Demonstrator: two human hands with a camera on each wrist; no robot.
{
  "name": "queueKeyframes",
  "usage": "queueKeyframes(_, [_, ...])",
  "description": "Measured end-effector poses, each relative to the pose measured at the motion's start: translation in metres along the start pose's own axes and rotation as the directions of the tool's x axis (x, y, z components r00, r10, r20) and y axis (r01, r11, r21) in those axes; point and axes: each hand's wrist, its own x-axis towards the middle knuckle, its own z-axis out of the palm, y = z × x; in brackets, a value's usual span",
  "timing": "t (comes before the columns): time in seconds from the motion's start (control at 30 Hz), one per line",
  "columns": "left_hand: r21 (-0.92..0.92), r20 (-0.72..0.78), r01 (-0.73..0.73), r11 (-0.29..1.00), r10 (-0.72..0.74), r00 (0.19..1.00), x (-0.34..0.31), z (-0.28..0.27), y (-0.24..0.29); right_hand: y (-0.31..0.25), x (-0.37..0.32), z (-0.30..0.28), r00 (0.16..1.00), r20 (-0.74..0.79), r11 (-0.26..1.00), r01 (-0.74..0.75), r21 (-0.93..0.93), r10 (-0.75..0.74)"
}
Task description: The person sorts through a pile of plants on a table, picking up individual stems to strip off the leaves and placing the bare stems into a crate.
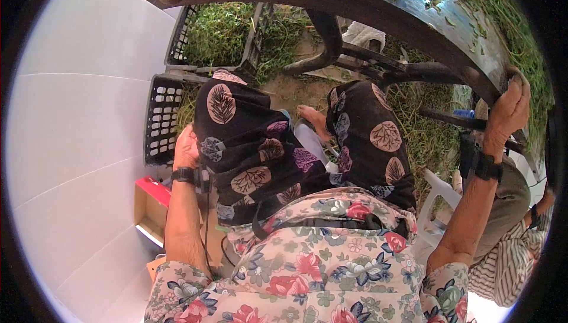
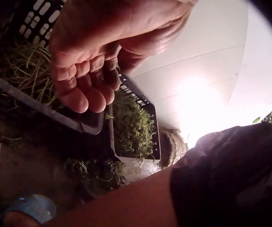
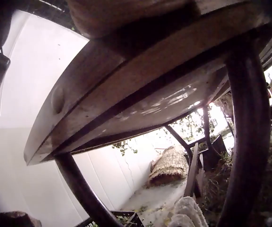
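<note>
My left hand (image 1: 186,147) hangs beside my left thigh, close to a black plastic crate (image 1: 155,119). In the left wrist view its fingers (image 2: 86,90) are loosely bent with nothing between them, above crates of cut greens (image 2: 132,125). Off to the right, my right hand (image 1: 510,109) rests at the rim of the table (image 1: 408,18). From the right wrist, only part of this hand (image 3: 121,16) shows, dark against the table's thick edge (image 3: 84,94); its fingertips are hidden there. Leafy stems (image 1: 503,9) are heaped on the tabletop.
A second crate of greens (image 1: 216,36) stands ahead on the left. Loose stems (image 1: 414,122) cover the floor under the table, around its dark legs (image 1: 325,39). A red-edged cardboard box (image 1: 152,207) sits by the white wall. Another person (image 1: 503,264) is at right, near a white chair (image 1: 438,199).
</note>
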Motion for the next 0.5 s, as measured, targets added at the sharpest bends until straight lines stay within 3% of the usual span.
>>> queueKeyframes(0.07, [0.017, -0.010, -0.002, 1.000, 0.002, 1.000, 0.002, 0.000, 0.001, 0.011, -0.001, 0.004, 0.989, -0.034, 0.986, 0.140, -0.086, -0.144])
queueKeyframes(0.13, [0.081, -0.037, -0.018, 0.997, 0.021, 0.999, -0.002, 0.002, 0.004, 0.017, -0.001, 0.007, 0.986, -0.039, 0.982, 0.158, -0.106, -0.163])
queueKeyframes(0.2, [0.097, -0.010, -0.014, 0.995, 0.015, 1.000, -0.002, 0.004, 0.004, 0.010, 0.001, 0.005, 0.998, -0.023, 0.997, 0.058, -0.057, -0.059])
queueKeyframes(0.3, [0.074, 0.013, -0.018, 0.997, 0.018, 1.000, -0.007, 0.011, 0.003, 0.014, 0.000, 0.005, 0.977, -0.038, 0.969, 0.205, -0.142, -0.212])
queueKeyframes(0.4, [-0.001, -0.003, -0.002, 1.000, 0.002, 1.000, -0.008, 0.013, 0.004, 0.005, 0.000, 0.005, 0.999, -0.032, 0.995, 0.037, -0.097, -0.040])
queueKeyframes(0.5, [-0.012, -0.009, 0.018, 1.000, -0.018, 1.000, -0.003, 0.007, 0.007, 0.014, 0.000, 0.006, 0.983, -0.004, 0.976, 0.184, -0.117, -0.186])
